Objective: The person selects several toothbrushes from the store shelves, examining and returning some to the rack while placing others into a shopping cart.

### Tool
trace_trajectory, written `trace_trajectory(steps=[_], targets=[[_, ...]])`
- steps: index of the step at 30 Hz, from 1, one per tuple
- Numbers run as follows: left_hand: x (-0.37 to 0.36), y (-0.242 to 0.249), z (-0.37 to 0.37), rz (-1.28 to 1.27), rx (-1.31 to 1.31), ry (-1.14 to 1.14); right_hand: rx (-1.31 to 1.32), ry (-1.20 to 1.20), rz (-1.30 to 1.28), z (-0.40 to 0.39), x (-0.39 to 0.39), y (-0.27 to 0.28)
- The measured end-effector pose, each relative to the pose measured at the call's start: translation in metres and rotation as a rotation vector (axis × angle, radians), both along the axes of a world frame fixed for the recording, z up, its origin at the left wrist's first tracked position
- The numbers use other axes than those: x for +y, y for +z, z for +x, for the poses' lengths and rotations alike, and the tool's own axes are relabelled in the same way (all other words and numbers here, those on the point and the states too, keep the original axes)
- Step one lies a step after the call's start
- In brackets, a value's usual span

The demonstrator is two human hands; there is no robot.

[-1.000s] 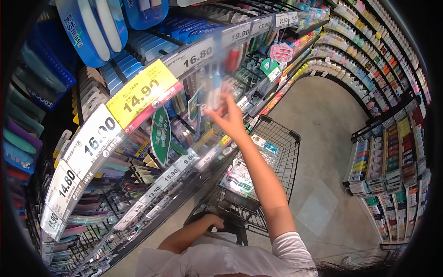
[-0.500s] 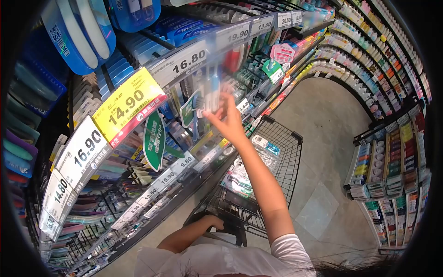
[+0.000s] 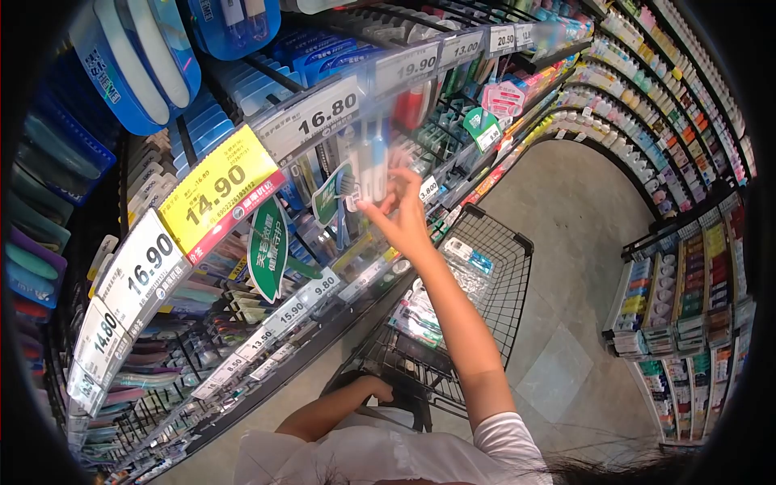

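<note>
My right hand (image 3: 404,218) is raised to the shelf front, its fingers curled at the lower end of a clear plastic package (image 3: 372,166) with white and blue parts inside. Glare blurs the upper part of that package, and its exact contents cannot be made out. Just left of my thumb is a grey bristled head (image 3: 346,179), beside a green and white leaf-shaped sign (image 3: 326,198). Down near my body, my left hand (image 3: 378,390) is closed at the handle (image 3: 416,404) of a black wire shopping cart (image 3: 517,299).
Packaged goods (image 3: 477,271) lie in the cart. Price strips with a yellow 14.90 tag (image 3: 220,187) and a white 16.80 tag (image 3: 315,120) run along the shelf edge. A green hanging sign (image 3: 267,246) juts out. Stocked shelves (image 3: 679,291) line the far right, across the grey floor (image 3: 594,210).
My right hand has shifted slightly right and down, its fingers a little more curled at the package. The view has tilted slightly. My left hand stays at the cart handle.
</note>
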State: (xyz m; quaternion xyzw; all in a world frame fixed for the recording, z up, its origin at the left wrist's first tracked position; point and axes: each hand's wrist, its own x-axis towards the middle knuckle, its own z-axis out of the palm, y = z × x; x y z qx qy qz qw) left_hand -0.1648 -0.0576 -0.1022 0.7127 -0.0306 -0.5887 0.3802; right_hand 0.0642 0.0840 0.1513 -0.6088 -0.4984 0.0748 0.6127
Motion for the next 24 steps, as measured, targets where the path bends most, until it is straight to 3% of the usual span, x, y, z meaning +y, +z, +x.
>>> trace_trajectory(steps=[11, 14, 18, 24], targets=[[-0.009, -0.034, -0.004, -0.017, -0.031, 0.010, 0.126, 0.056, -0.001, -0.005, -0.004, -0.002], [-0.007, -0.024, -0.001, -0.011, -0.040, -0.003, 0.539, 0.350, 0.050, 0.001, -0.008, -0.009], [-0.002, -0.008, 0.005, -0.030, 0.024, -0.037, 0.888, 0.518, 0.102, 0.006, -0.037, -0.001], [-0.005, -0.009, 0.002, -0.013, -0.008, -0.038, 0.995, 0.630, 0.151, 0.013, -0.067, 0.003]])
